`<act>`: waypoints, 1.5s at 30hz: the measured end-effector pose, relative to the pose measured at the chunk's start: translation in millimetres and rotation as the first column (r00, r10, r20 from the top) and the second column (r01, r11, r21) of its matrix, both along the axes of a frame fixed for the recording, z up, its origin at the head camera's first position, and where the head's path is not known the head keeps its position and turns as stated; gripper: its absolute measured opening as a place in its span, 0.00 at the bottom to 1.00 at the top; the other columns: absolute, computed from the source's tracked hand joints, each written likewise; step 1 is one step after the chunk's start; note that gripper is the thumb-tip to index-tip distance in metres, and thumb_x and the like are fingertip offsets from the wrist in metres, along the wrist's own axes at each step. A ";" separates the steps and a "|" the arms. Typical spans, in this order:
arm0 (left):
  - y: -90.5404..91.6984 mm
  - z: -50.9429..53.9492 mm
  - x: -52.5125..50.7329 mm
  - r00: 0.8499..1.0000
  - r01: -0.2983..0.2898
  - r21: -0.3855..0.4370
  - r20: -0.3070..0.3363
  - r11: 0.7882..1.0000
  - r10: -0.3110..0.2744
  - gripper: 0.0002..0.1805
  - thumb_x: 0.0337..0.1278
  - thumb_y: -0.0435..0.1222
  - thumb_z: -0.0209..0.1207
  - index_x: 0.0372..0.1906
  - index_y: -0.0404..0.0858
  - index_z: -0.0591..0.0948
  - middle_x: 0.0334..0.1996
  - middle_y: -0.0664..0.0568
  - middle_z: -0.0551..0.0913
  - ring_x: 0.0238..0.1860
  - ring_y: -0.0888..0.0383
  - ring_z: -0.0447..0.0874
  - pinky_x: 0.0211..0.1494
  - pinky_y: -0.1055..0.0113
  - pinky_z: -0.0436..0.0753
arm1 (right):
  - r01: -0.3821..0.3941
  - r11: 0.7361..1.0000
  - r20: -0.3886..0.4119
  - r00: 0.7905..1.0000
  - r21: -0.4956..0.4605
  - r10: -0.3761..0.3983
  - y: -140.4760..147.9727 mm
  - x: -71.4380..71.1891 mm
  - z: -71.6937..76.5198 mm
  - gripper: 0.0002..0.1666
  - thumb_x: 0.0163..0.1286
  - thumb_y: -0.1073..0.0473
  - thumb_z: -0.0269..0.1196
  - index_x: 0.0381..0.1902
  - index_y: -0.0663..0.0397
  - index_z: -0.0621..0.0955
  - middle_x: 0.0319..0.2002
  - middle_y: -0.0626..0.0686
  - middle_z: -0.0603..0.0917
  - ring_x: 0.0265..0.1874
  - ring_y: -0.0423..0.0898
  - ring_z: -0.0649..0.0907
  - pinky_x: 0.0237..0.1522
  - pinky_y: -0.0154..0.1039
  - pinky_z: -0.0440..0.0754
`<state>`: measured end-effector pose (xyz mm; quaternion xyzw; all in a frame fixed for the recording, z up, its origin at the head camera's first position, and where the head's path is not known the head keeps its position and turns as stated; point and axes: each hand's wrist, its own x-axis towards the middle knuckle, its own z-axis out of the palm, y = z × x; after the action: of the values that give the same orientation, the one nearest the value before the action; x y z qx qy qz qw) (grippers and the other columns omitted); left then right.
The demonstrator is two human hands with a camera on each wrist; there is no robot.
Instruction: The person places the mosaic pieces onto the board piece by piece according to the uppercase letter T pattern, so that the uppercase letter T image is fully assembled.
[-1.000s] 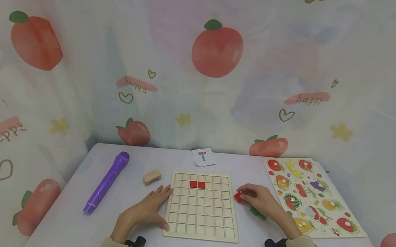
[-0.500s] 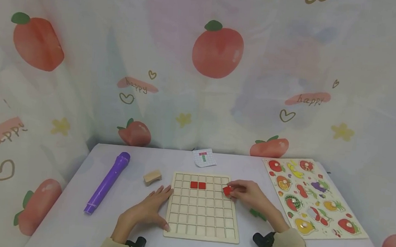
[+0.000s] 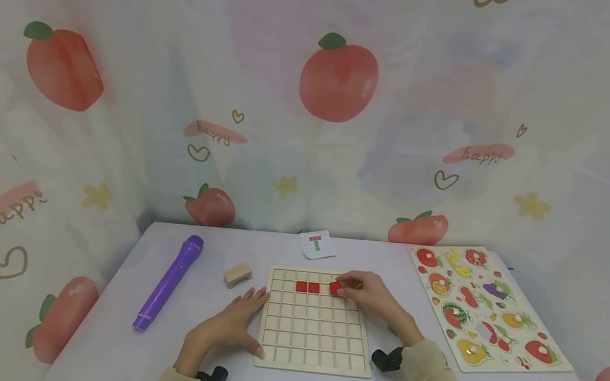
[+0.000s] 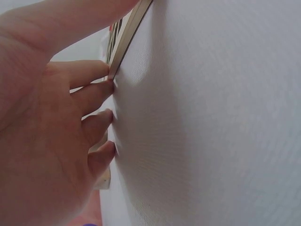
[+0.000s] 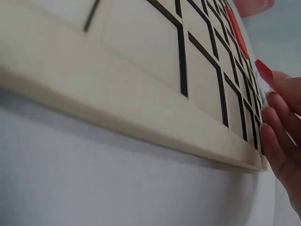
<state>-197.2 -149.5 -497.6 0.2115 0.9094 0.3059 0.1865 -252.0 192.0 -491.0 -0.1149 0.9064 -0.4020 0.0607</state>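
Note:
A wooden grid board (image 3: pixel 316 327) lies flat on the table, with two red square tiles (image 3: pixel 307 287) side by side in its second row from the back. My right hand (image 3: pixel 364 290) pinches another red tile (image 3: pixel 335 287) over the board's right part; in the right wrist view that tile (image 5: pixel 264 71) is tilted between thumb and fingers. My left hand (image 3: pixel 232 325) rests at the board's left edge with fingers spread, thumb at the near corner. In the left wrist view, the fingertips (image 4: pixel 111 87) touch the table beside the board's edge. Green tiles (image 3: pixel 392 329) are mostly hidden behind my right forearm.
Behind the board lies a small paper card (image 3: pixel 317 244) with a pink and green T pattern. To the left are a wooden arch block (image 3: pixel 237 275) and a purple microphone-shaped stick (image 3: pixel 168 284). A fruit puzzle board (image 3: pixel 488 309) lies on the right.
My right hand has carried the red tile leftward from the table beside the board to above its right columns. The left hand has stayed at the left edge.

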 end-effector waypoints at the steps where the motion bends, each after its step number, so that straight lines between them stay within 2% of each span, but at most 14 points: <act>1: -0.3 -1.0 -0.1 1.000 0.004 0.004 -0.003 1.000 -0.004 0.67 0.33 0.48 0.82 0.81 0.33 0.57 0.82 0.38 0.52 0.83 0.35 0.42 0.84 0.35 0.44 | -0.001 1.000 0.001 1.000 -0.001 0.001 -1.7 -0.5 -0.1 0.16 0.67 0.59 0.71 0.53 0.55 0.87 0.44 0.49 0.89 0.42 0.44 0.83 0.48 0.39 0.84; 7: 1.5 -5.5 0.7 1.000 0.001 -0.005 0.000 1.000 -0.001 0.67 0.34 0.48 0.82 0.81 0.34 0.57 0.83 0.41 0.52 0.83 0.38 0.42 0.85 0.38 0.44 | -0.009 1.000 -0.011 1.000 0.008 0.009 -10.2 -2.0 -1.9 0.15 0.67 0.61 0.71 0.51 0.56 0.88 0.42 0.49 0.88 0.42 0.45 0.83 0.49 0.43 0.85; 13: 1.6 -5.9 -0.4 1.000 0.006 -0.022 0.000 1.000 -0.006 0.67 0.34 0.49 0.82 0.81 0.35 0.57 0.83 0.42 0.52 0.84 0.38 0.41 0.85 0.38 0.43 | -0.019 1.000 -0.023 1.000 0.020 0.020 -15.7 -3.9 -4.9 0.14 0.67 0.62 0.71 0.50 0.56 0.88 0.40 0.48 0.87 0.39 0.43 0.82 0.47 0.42 0.84; 18: 2.6 0.8 2.8 1.000 0.005 -0.025 0.007 1.000 -0.005 0.67 0.34 0.47 0.82 0.81 0.34 0.57 0.83 0.40 0.52 0.83 0.36 0.42 0.84 0.37 0.44 | -0.022 0.999 -0.031 0.999 0.047 0.023 -19.7 -5.2 -7.4 0.14 0.66 0.63 0.71 0.50 0.57 0.88 0.37 0.47 0.85 0.37 0.43 0.80 0.43 0.39 0.82; 24: 2.3 -0.1 3.2 1.000 -0.015 -0.024 0.015 1.000 0.016 0.66 0.33 0.46 0.83 0.80 0.34 0.58 0.83 0.41 0.52 0.83 0.38 0.43 0.84 0.37 0.45 | -0.043 0.996 -0.024 0.999 0.079 0.045 -22.6 -5.9 -9.7 0.14 0.66 0.64 0.71 0.50 0.59 0.88 0.34 0.46 0.83 0.35 0.42 0.78 0.40 0.36 0.81; 27: 2.5 0.5 2.1 1.000 -0.012 -0.040 0.026 0.999 0.013 0.67 0.35 0.48 0.82 0.82 0.37 0.57 0.83 0.44 0.50 0.84 0.40 0.41 0.85 0.40 0.43 | -0.047 0.994 -0.022 0.999 0.100 0.050 -21.7 -7.5 -9.0 0.14 0.67 0.65 0.70 0.50 0.58 0.88 0.35 0.45 0.83 0.35 0.42 0.78 0.40 0.36 0.81; 33: 3.3 5.4 0.3 1.000 -0.001 -0.013 0.006 1.000 0.001 0.67 0.34 0.47 0.82 0.81 0.33 0.57 0.83 0.40 0.51 0.83 0.38 0.41 0.85 0.38 0.44 | -0.053 0.994 -0.059 0.997 0.100 0.060 -15.6 -10.2 -5.9 0.14 0.68 0.66 0.68 0.51 0.58 0.88 0.37 0.47 0.86 0.37 0.42 0.80 0.45 0.40 0.84; 37: 2.9 6.8 0.7 1.000 -0.002 -0.023 0.006 1.000 0.002 0.67 0.35 0.47 0.82 0.81 0.34 0.57 0.83 0.40 0.51 0.83 0.37 0.41 0.85 0.38 0.44 | -0.065 0.994 -0.091 0.993 0.090 0.073 -8.8 -6.9 -5.0 0.13 0.67 0.66 0.68 0.49 0.58 0.88 0.37 0.47 0.86 0.37 0.42 0.80 0.45 0.39 0.85; 45: 2.2 3.9 1.4 1.000 -0.010 -0.032 0.019 0.999 0.010 0.66 0.34 0.47 0.82 0.81 0.34 0.58 0.83 0.41 0.51 0.84 0.38 0.42 0.85 0.38 0.45 | -0.051 0.996 -0.146 0.987 0.077 0.062 8.7 6.4 -4.7 0.11 0.65 0.66 0.70 0.45 0.56 0.88 0.34 0.45 0.85 0.34 0.40 0.78 0.36 0.33 0.80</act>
<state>-195.8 -147.3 -493.7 0.2009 0.9134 0.2941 0.1972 -245.6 200.7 -495.8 -0.1680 0.9187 -0.3572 0.0085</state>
